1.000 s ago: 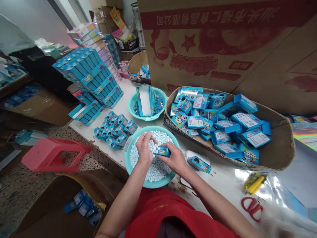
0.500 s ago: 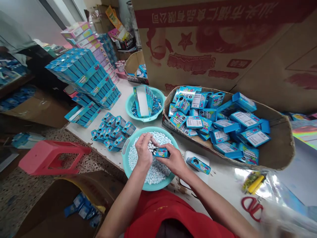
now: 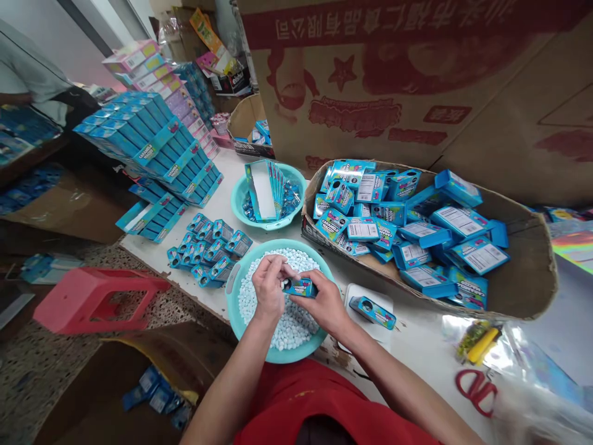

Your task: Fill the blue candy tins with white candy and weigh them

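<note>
Over a teal bowl (image 3: pixel 234 303) full of small white candies (image 3: pixel 290 324), my right hand (image 3: pixel 324 303) grips a small blue candy box (image 3: pixel 300 287) by its right end. My left hand (image 3: pixel 267 285) is closed at the box's open left end, fingers pinched together; what they hold is hidden. Another small blue box (image 3: pixel 372 311) lies on a white card just right of the bowl. A cluster of filled small boxes (image 3: pixel 208 248) lies on the table left of the bowl.
A cardboard tray (image 3: pixel 523 272) of blue boxes sits at right. A second teal bowl (image 3: pixel 241 201) holds flat cartons. Stacked blue display cartons (image 3: pixel 152 148) stand at left. A red stool (image 3: pixel 92 300) is on the floor. Red scissors (image 3: pixel 477 389) lie near right. A person (image 3: pixel 28 74) stands far left.
My left hand lifted from the candies to the box's open end. Both hands and the box stayed over the bowl; the view shifted slightly.
</note>
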Available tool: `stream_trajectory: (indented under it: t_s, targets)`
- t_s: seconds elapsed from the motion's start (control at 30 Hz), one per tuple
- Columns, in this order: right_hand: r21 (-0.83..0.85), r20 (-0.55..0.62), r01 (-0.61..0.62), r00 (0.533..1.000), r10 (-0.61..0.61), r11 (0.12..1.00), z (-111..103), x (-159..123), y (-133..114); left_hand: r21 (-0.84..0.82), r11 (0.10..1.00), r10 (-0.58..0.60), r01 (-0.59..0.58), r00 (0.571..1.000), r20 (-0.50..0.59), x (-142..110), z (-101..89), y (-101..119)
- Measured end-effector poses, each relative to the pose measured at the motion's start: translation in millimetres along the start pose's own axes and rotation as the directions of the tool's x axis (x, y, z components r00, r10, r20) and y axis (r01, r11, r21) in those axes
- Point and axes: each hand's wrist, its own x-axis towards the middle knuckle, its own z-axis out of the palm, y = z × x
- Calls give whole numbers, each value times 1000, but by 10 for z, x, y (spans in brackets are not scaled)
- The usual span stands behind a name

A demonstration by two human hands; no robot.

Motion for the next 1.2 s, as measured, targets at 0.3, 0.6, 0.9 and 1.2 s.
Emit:
stream_trajectory:
  t_s: [0.3, 0.6, 0.9, 1.2]
  targets:
    - [89, -78, 19, 997, -12, 996, -356, -215, 12, 318, 941, 153, -116, 984, -94, 286, -329, -234]
    - [90, -202, 66, 978, -47, 994, -579, -361, -163, 854, -28, -46, -520, 854, 519, -179, -457, -957]
    - [-51, -142, 27, 989, -34, 998, -324, -264, 45, 859, 499, 74, -116, 993, 91, 199, -578, -890]
    - [-229, -7, 41, 999, -44, 973, -112, -258, 69, -150, 959, -257, 240, 961, -100, 31, -258, -234]
